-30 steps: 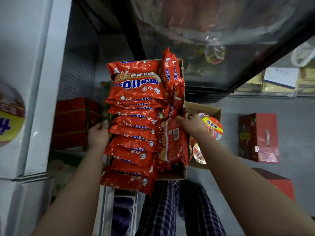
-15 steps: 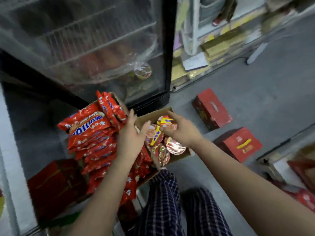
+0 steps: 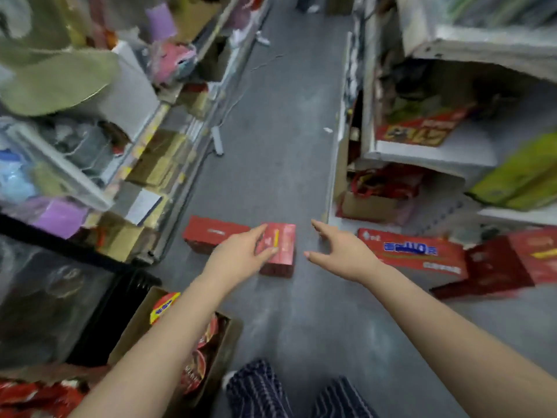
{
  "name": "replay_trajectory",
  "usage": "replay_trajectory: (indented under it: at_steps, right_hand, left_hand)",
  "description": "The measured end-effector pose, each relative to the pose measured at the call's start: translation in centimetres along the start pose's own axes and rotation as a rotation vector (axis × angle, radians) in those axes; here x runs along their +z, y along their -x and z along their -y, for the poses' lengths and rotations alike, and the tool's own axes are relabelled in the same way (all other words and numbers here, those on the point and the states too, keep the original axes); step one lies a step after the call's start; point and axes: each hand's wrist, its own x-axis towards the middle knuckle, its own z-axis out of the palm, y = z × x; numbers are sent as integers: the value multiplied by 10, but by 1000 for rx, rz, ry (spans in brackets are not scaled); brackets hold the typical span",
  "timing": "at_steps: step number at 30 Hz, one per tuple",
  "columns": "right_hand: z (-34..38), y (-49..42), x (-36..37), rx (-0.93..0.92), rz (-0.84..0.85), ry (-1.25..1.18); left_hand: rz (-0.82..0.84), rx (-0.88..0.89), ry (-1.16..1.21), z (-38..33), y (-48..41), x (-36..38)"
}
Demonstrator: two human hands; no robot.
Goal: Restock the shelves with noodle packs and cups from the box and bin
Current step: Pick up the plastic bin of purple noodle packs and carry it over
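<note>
Head view: left hand [image 3: 241,254] and right hand [image 3: 340,251] empty, fingers spread, over aisle floor. Cups [image 3: 196,354] in box [image 3: 132,327], near left. Risk: tripping over red cartons [image 3: 280,242].

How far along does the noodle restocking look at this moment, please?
Nothing visibly finished. Both hands are empty: the left hand and right hand reach out open over the aisle floor. Cups still fill the cardboard box at lower left, and noodle packs lie beside it, so most stock remains.
</note>
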Motion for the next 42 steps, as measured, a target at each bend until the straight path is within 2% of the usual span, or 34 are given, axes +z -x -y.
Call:
replay_trajectory:
  at_steps: [5,10,14,20,27,33,37,42]
  right_hand:
    - [-144,97,-90,156,-195,-40]
    - [-267,205,-165,369,-430,-129]
    - [-345,282,-198,560,-577,-195]
    - [-452,363,-229,834,-739,-343]
    - [-564,433,-293,1075,-939,-429]
    - [-670,506,-331,1192,-1046,-443]
    - [-772,566,-366,1204,-1042,-435]
    - [-889,641,-443,1140,-949,-397]
  left_hand:
    - [77,309,-93,-180,-54,40]
    - [260,616,-217,-365,-92,95]
    - [345,873,-294,-506,-110,135]
    - [471,1158,-327,-690,-133,208]
    - [621,1358,-323,-887,-145,288]
    - [655,1493,-365,-1055,-145,367]
    - [623,1535,-396,-1166,-144,422]
    - [648,1428,-422,-1283,-146,476]
